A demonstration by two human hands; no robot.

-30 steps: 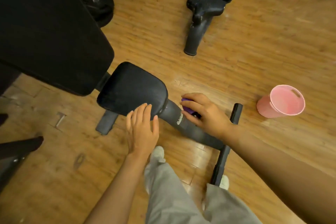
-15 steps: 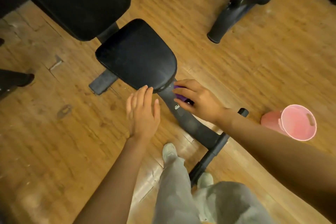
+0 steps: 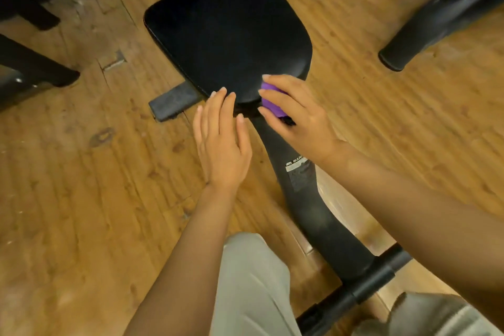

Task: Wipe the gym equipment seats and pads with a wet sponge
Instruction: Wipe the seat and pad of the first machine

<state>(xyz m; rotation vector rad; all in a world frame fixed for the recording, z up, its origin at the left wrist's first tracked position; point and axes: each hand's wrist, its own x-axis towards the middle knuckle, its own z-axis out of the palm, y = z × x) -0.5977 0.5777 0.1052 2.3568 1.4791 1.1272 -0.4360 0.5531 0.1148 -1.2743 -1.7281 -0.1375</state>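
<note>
A black padded seat (image 3: 229, 33) of a gym bench fills the upper middle of the head view. My right hand (image 3: 297, 114) holds a purple sponge (image 3: 270, 99) against the seat's near right edge, fingers curled over it. Most of the sponge is hidden under the fingers. My left hand (image 3: 221, 139) lies flat with straight fingers, its fingertips touching the seat's near edge just left of the sponge.
The bench's black frame beam (image 3: 305, 199) runs from under the seat down to a crossbar (image 3: 362, 289) by my knees. Other black machine legs stand at the upper right (image 3: 436, 19) and left (image 3: 35, 65). Worn wooden floor (image 3: 81, 199) surrounds everything.
My right hand has carried the sponge from the frame beam up to the seat's near edge. The view has closed in on the seat, and the pink bucket has left the frame.
</note>
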